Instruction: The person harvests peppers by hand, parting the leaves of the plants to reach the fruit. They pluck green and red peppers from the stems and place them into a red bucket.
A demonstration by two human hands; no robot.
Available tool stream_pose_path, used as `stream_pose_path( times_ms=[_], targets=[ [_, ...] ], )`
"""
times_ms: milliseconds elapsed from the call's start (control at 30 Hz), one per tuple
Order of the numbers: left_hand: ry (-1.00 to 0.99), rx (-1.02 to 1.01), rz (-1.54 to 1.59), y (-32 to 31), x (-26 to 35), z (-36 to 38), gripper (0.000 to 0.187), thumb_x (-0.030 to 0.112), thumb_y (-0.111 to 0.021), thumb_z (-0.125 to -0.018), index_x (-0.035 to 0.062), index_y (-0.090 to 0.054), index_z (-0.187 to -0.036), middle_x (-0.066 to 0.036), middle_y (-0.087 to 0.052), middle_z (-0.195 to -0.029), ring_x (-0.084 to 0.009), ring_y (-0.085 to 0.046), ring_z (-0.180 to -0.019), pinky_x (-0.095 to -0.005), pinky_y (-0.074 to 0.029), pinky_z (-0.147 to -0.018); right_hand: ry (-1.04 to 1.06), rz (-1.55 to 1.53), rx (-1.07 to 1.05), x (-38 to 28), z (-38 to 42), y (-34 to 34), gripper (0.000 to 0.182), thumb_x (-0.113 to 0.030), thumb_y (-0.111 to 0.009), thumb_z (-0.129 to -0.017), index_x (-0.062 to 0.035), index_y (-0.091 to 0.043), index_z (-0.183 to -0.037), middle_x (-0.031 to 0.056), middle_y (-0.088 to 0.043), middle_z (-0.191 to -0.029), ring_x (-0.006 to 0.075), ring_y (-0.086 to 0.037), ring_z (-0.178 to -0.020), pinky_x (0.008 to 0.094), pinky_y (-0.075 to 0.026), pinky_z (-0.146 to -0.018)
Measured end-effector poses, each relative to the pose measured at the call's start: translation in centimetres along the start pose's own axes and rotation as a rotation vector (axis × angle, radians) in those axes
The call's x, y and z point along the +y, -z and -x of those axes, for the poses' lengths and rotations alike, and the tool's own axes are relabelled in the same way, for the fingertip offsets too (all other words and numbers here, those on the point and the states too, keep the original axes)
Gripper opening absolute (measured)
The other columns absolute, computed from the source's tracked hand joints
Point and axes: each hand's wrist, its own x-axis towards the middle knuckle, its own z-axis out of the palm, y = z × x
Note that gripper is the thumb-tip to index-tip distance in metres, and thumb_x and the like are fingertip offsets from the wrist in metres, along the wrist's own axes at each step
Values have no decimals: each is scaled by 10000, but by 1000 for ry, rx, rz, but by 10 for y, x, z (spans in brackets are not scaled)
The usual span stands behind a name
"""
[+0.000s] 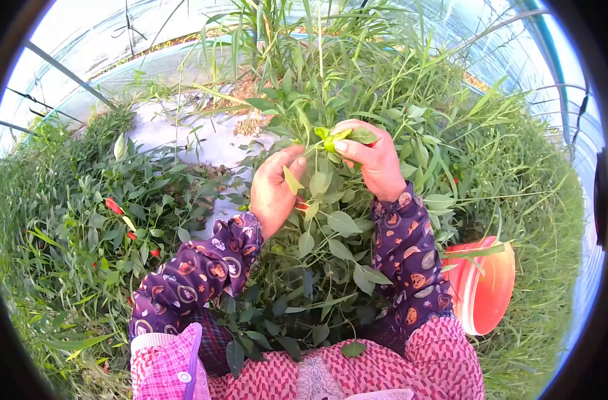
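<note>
Since the plant looks thin and bendy, the right hand pinches the green pepper at one o'clock, perhaps to keep it steady, while the left hand curls nearby, its grip unclear, and the red bucket sits within reach at four o'clock.

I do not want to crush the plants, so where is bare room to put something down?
The widest bare patch is the pale ground sheet, between the leafy plants at left and the brown debris. A narrow strip of it runs down beside the left hand. Leaves crowd the space between the sleeves, and grass presses around the red bucket.
</note>
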Motion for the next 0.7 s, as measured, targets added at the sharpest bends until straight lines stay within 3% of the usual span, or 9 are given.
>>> stream_pose_path(
  times_ms=[67, 200, 267, 333, 367, 467, 600, 667, 700],
  targets=[
    [-475, 61, -147, 0, -23, -8, 140, 113, -617, -925, 22, -649, -1025, -120, -611, -793, -244, -607, -739, -326, -485, -694, 34, -74, 128, -4, 0, -2, 164, -101, -691, -839, -17, -663, -978, -14, -623, -779, 50, -514, -623, 204, -386, -543],
    [-462, 58, -72, -7, -7, 3, 105, 79, -648, -895, -5, -668, -955, -135, -633, -844, -264, -609, -758, -329, -484, -721, -49, -614, 371, 12, -14, 19, 135, -136, -687, -853, -41, -639, -938, 26, -631, -824, 109, -554, -690, 251, -425, -580],
    [-459, 59, -97, 0, -11, 5, 144, 133, -622, -932, 13, -662, -1002, -78, -644, -826, -180, -605, -724, -300, -487, -666, 45, -870, 290, 11, -19, 62, 161, -186, -636, -887, -72, -581, -987, 74, -616, -947, 143, -551, -737, 281, -451, -594],
    [153, -7, 383, 11, -2, 10, 172, 170, -567, -979, 46, -660, -1055, 4, -626, -831, -64, -540, -704, -224, -458, -651, 54, -952, 299, -10, -13, 78, 141, -170, -611, -873, -76, -568, -970, 74, -604, -914, 142, -538, -690, 269, -451, -573],
    [167, -117, 427, 22, -12, 8, 237, 275, -544, -997, 77, -632, -1092, 67, -578, -795, -6, -484, -645, -189, -387, -510, 41, -969, 255, -11, -11, 89, 139, -159, -603, -862, -76, -567, -968, 69, -602, -910, 140, -530, -667, 263, -449, -552],
    [-109, -17, 476, 16, -18, -1, 189, 262, -569, -985, 99, -645, -1043, 79, -557, -775, -1, -437, -601, -175, -329, -478, -63, -808, 132, -7, -9, 86, 105, -162, -607, -856, -93, -574, -927, 50, -592, -844, 114, -518, -628, 239, -444, -475],
    [100, -175, 613, 25, -10, 6, 179, 247, -572, -983, 98, -647, -1048, 58, -588, -834, -10, -463, -621, -179, -346, -490, -428, -599, -95, 26, -18, 60, 152, -213, -612, -917, -77, -582, -981, 31, -592, -827, 95, -542, -639, 184, -408, -406],
    [203, -204, 618, 25, -3, 12, 182, 243, -572, -983, 91, -647, -1050, 37, -614, -891, -15, -482, -642, -178, -360, -506, -551, -463, 69, 18, -13, 31, 175, -206, -590, -937, -70, -575, -1047, 38, -595, -843, 114, -559, -640, 184, -417, -406],
    [118, -282, 618, 25, -10, 8, 202, 254, -574, -982, 81, -645, -1058, 29, -627, -904, -22, -509, -689, -181, -382, -531, -444, -483, 1, 35, -18, 33, 230, -217, -584, -947, -62, -562, -1115, 50, -613, -884, 142, -604, -699, 255, -488, -490]
  ],
)
